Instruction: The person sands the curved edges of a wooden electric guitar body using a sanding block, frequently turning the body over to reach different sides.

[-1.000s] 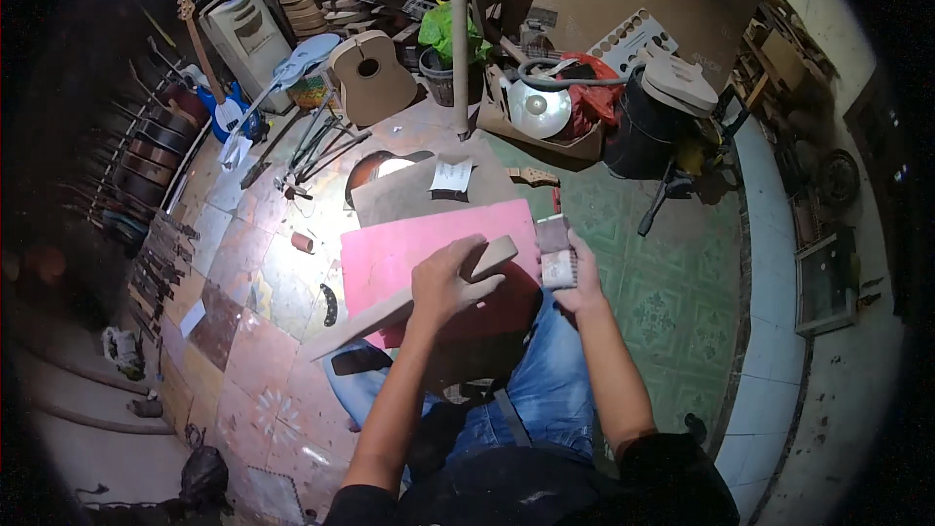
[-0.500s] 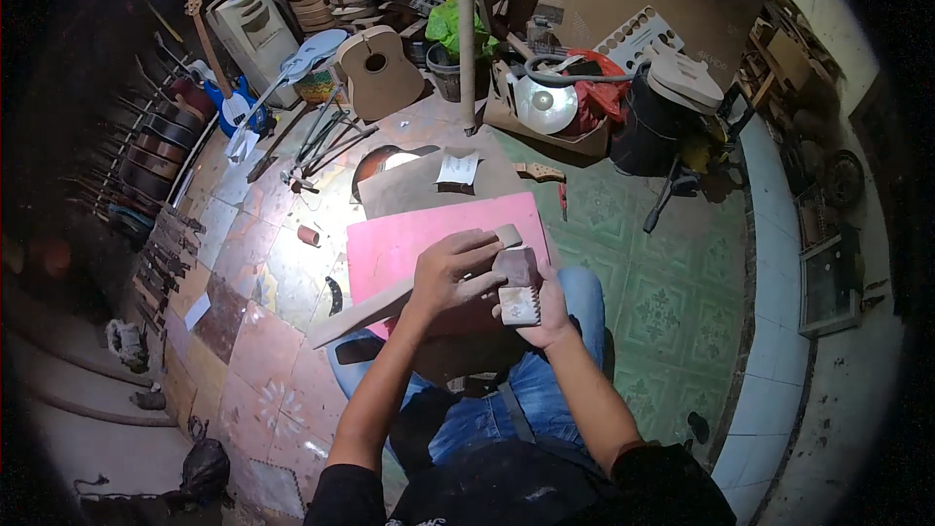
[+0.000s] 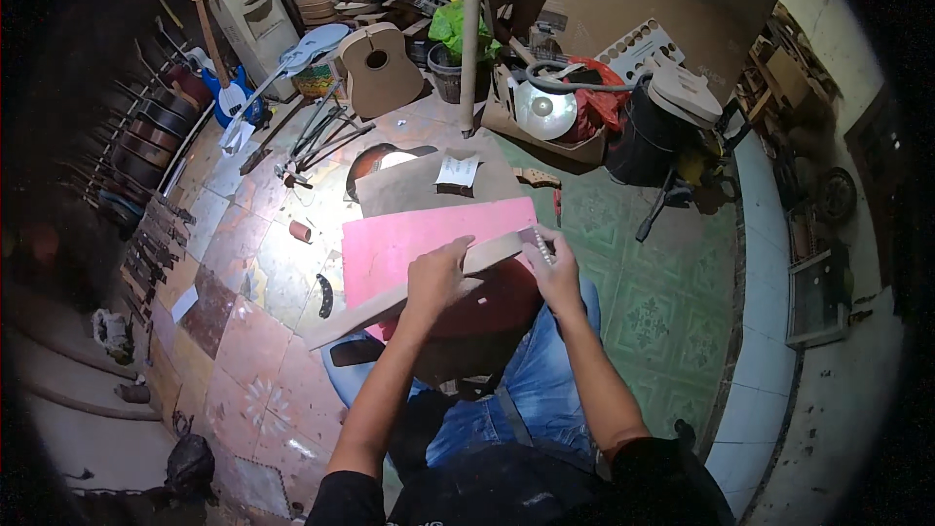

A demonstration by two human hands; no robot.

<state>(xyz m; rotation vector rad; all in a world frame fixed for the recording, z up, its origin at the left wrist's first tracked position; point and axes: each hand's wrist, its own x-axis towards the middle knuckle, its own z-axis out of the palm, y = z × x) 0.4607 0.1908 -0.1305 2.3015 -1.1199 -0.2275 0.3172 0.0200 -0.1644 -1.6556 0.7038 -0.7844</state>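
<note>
A pale wooden bar [image 3: 362, 318] slants over a pink board [image 3: 382, 251], right end farther away. Folded sandpaper [image 3: 542, 246] sits at that end.

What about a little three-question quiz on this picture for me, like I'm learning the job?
1. What long thing does the left grip hold?
2. True or false: the board beneath that long thing is green.
3. Where in the picture is the blue guitar: A, lower right; B, upper left; C, centre?

Key:
1. A pale wooden bar.
2. False; it is a pink board.
3. B.
</note>
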